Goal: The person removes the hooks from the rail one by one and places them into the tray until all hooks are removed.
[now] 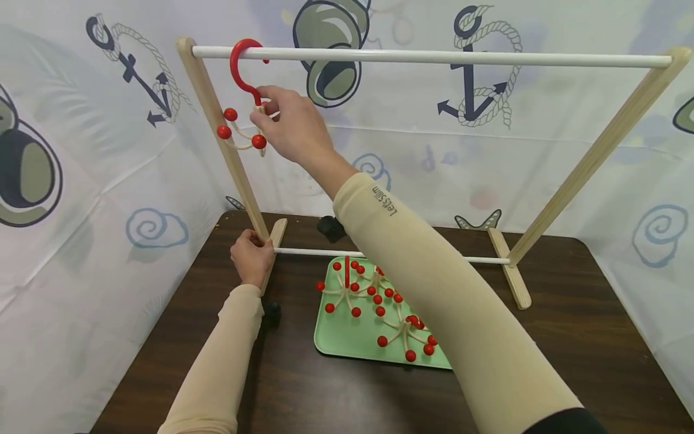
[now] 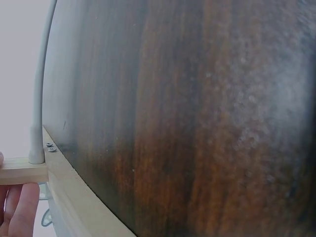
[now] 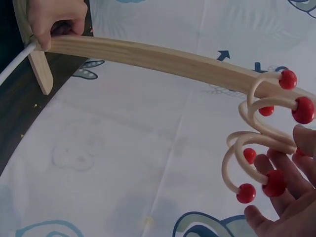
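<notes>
You see a dark wooden table (image 1: pixel 569 361) filling the lower frame, with white sheets (image 1: pixel 81 181) printed with anchors and shells behind and beside it.

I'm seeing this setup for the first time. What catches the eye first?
A red-hooked hanger with red-tipped prongs hangs from the white rail at upper left, held by the right hand. The left hand grips the wooden rack's left post near its foot. More hangers lie on a green tray.
</notes>
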A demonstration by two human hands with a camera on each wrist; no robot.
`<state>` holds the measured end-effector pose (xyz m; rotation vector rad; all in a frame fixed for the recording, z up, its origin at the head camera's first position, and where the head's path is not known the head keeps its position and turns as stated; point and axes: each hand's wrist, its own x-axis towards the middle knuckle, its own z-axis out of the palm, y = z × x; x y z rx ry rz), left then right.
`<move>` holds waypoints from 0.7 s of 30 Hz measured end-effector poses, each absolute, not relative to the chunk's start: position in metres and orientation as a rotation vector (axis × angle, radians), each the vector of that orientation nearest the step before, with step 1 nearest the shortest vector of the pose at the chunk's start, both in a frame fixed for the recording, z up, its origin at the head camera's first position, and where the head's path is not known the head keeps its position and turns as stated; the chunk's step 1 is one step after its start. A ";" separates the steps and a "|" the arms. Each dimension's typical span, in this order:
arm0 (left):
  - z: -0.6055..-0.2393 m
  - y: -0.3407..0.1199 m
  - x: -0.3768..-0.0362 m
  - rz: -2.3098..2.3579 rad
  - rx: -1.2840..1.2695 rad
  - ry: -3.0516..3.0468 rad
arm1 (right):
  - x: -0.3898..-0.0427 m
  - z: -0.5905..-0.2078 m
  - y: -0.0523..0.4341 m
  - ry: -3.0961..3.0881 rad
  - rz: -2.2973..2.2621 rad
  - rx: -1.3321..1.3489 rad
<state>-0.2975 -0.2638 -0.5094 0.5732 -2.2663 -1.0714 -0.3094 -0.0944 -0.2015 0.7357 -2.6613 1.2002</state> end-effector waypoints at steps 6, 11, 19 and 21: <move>-0.508 -0.263 -0.297 -1.070 0.587 -2.272 | -0.310 -0.198 -0.096 -2.659 1.176 0.650; -0.507 -0.262 -0.297 -1.077 0.602 -2.273 | -0.309 -0.198 -0.093 -2.636 1.198 0.623; -0.506 -0.260 -0.296 -1.093 0.596 -2.264 | -0.308 -0.194 -0.080 -2.546 1.250 0.619; -0.506 -0.259 -0.295 -1.095 0.594 -2.264 | -0.308 -0.192 -0.076 -2.527 1.263 0.614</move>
